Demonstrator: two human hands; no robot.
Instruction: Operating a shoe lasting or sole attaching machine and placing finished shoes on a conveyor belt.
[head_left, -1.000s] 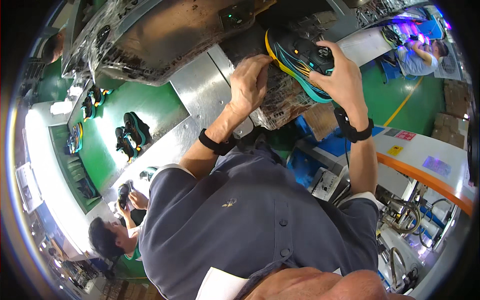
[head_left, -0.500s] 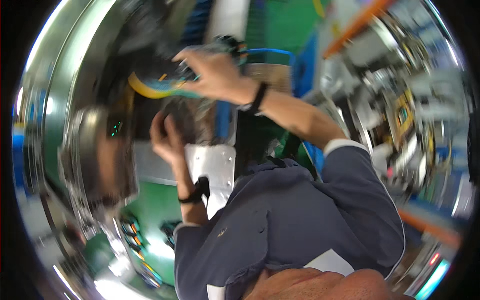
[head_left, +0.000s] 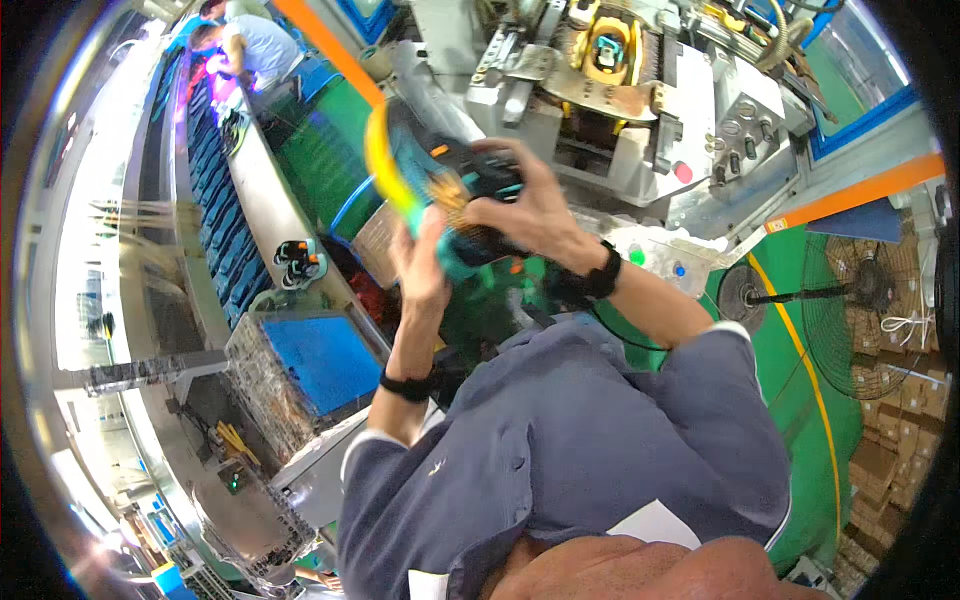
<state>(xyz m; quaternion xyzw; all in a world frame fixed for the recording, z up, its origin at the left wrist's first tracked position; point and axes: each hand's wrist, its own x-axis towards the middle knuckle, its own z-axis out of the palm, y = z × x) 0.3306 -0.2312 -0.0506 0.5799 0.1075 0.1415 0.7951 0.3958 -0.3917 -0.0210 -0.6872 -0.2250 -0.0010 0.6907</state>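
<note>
**Holding a shoe up before the press**

Gripping a black, teal and yellow shoe (head_left: pixel 450 200) at chest height, above the front of a blue-grey shirt (head_left: pixel 560 470) and in front of a grey metal machine (head_left: pixel 640 110). Right hand (head_left: pixel 525 215) clenched over the top and far side of the shoe, fingers wrapped around its dark upper, a black wristband (head_left: pixel 600 275) just behind. Left hand (head_left: pixel 420 270) pressed against the near, lower side of the shoe, fingers curled onto the teal part, grip closed on it, another black wristband (head_left: pixel 410 385) lower on the forearm. Yellow sole edge arching up and to the left of both hands, blurred. Behind the shoe, a yellow-rimmed fixture (head_left: pixel 610 45) set in the machine top, a red button (head_left: pixel 683 172) on its sloped face. Further left, a long pale worktop (head_left: pixel 265 190) running away into the hall, a finished pair of dark shoes (head_left: pixel 297 262) lying on it. Lower left, a wire basket with a blue tray (head_left: pixel 315 360) standing just beside the left forearm. At right, a floor fan (head_left: pixel 870 300) on green flooring, well apart from the hands. At top left, another person (head_left: pixel 245 45) bent over the far end of the line.
</note>
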